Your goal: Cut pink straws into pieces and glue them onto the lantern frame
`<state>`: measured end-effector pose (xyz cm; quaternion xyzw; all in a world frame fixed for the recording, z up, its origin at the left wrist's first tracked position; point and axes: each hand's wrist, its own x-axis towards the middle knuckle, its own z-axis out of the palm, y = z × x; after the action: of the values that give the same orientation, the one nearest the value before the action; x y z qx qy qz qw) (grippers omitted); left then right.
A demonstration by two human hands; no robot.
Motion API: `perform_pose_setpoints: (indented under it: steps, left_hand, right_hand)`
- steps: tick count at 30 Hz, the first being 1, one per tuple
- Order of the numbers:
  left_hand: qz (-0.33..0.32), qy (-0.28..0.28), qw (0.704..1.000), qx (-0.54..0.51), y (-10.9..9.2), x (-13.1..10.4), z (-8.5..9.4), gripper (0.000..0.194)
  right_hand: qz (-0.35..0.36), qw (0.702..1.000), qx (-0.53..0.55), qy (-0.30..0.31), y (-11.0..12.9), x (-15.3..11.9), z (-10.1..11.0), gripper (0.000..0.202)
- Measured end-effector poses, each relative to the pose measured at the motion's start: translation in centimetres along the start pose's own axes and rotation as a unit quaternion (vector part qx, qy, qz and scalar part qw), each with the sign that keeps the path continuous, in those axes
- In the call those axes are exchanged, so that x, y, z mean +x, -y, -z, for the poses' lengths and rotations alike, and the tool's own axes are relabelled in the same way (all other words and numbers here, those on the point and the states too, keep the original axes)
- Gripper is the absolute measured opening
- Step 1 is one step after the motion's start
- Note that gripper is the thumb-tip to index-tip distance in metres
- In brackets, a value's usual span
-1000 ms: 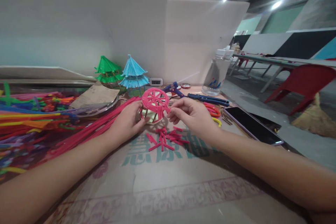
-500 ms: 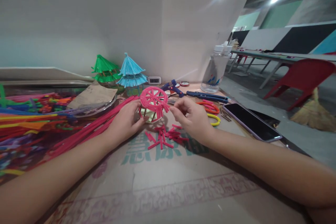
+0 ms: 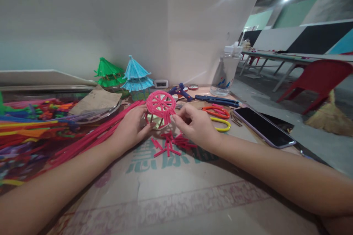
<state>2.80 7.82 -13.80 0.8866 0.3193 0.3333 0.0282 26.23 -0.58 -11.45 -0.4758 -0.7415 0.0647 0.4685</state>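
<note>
A pink pavilion model [image 3: 161,103] of pipe cleaners, with a round spoked roof on thin brown posts, stands in front of me. My left hand [image 3: 134,122] grips its left side, with the thumb near the base. My right hand [image 3: 194,124] is closed in a pinch at the roof's right rim, on a short pink pipe cleaner piece mostly hidden by the fingertips. Short strips hang from the rim's front right. Below the model lies a loose pile of cut pink pipe cleaner pieces [image 3: 168,146] on the printed cardboard [image 3: 176,187].
Long pink pipe cleaners [image 3: 102,132] and a multicoloured heap [image 3: 24,136] lie left. Behind stand green [image 3: 108,73] and blue [image 3: 137,75] pavilions, a small clock [image 3: 161,84] and a glue gun [image 3: 180,91]. Right are orange-and-yellow-handled scissors [image 3: 220,126], pliers [image 3: 216,100], a bottle [image 3: 224,71] and a phone [image 3: 264,127].
My right hand has moved slightly left, bringing its fingertips against the roof's rim. My left hand keeps its hold on the model. The whole view has shifted a little.
</note>
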Motion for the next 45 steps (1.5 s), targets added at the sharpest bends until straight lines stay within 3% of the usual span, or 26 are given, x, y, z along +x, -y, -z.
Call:
perform_pose_setpoints:
  steps: [20, 23, 27, 34, 45]
  left_hand:
    - [0.008, 0.011, 1.0, -0.018, 0.1, -0.1, -0.1, 0.041]
    - [0.016, 0.02, 0.999, -0.045, 0.0, -0.1, 0.0, 0.039]
    - [0.017, 0.025, 0.997, -0.076, -0.2, 0.0, 0.1, 0.035]
    - [0.0, 0.014, 0.998, -0.056, 0.1, -0.1, -0.1, 0.039]
    - [-0.018, 0.017, 0.999, -0.045, -0.3, 0.1, 0.2, 0.038]
  right_hand:
    - [-0.018, 0.998, -0.053, 0.029, -0.4, 0.1, -0.2, 0.028]
    - [0.011, 0.999, -0.046, 0.026, -0.7, 0.0, 0.4, 0.031]
    - [0.09, 0.995, -0.046, 0.018, -1.0, 0.7, 1.7, 0.02]
    - [0.278, 0.945, -0.151, 0.082, 0.1, 1.8, 2.6, 0.04]
    - [0.268, 0.944, -0.162, 0.104, 0.4, 1.7, 1.9, 0.036]
